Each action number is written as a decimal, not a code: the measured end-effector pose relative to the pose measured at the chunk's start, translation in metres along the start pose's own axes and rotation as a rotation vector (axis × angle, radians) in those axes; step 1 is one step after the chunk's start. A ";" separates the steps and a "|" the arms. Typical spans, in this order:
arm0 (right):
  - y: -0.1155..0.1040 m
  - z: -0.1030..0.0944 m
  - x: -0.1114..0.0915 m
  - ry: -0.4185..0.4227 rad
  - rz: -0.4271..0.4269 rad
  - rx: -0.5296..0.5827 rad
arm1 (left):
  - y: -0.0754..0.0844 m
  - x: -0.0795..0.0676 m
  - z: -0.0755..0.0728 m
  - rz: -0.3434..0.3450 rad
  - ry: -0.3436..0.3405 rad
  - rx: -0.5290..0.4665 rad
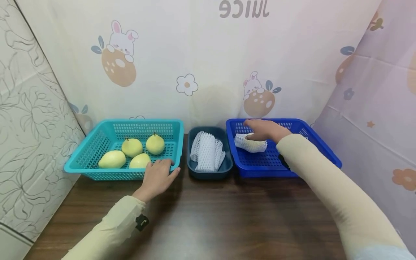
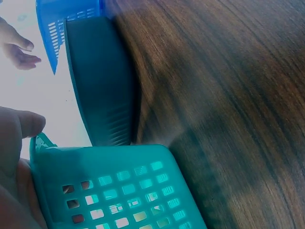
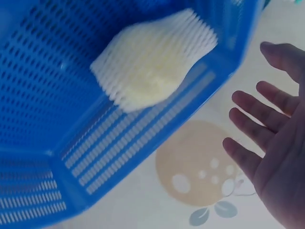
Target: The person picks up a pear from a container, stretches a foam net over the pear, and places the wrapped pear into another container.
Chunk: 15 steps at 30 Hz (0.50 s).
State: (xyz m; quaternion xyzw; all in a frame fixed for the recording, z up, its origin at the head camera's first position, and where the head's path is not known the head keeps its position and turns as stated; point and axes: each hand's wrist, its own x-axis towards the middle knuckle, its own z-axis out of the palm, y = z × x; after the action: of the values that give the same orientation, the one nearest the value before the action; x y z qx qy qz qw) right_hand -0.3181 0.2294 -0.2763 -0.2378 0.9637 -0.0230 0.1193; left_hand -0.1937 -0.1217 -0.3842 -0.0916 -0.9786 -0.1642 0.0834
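My left hand (image 1: pixel 159 177) rests on the front rim of the teal basket (image 1: pixel 87 170), near its right corner, with the fingers over the edge. Several yellow-green pears (image 1: pixel 112 160) lie in that basket, one just beyond the fingers. Over the blue basket (image 1: pixel 269 169), my right hand (image 1: pixel 264 130) hovers with spread fingers. A pear in a white foam net sleeve (image 3: pixel 147 62) lies inside the blue basket. In the right wrist view the fingers stand apart from it, holding nothing. The left fingertips are hidden in the left wrist view.
Between the two baskets stands a dark tray (image 1: pixel 209 176) with several white foam net sleeves (image 1: pixel 206 151) in it. All three containers sit on a brown wooden table (image 1: pixel 208 216), against a printed curtain (image 1: pixel 208 54) at the back.
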 end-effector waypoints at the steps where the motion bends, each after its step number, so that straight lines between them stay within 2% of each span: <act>1: -0.003 0.001 -0.005 0.012 -0.012 0.013 | 0.000 0.000 0.000 0.000 0.000 -0.002; 6: -0.013 0.013 -0.025 0.084 -0.056 0.036 | 0.000 -0.002 0.001 0.000 0.001 -0.008; 15: -0.021 0.051 -0.051 0.186 -0.026 0.098 | 0.000 -0.001 0.000 0.008 0.000 -0.007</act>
State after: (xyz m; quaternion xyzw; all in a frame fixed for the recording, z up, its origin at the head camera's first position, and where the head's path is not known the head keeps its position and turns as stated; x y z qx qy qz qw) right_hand -0.2525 0.2349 -0.3122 -0.2409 0.9652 -0.0935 0.0406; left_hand -0.1923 -0.1218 -0.3847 -0.0959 -0.9777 -0.1673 0.0836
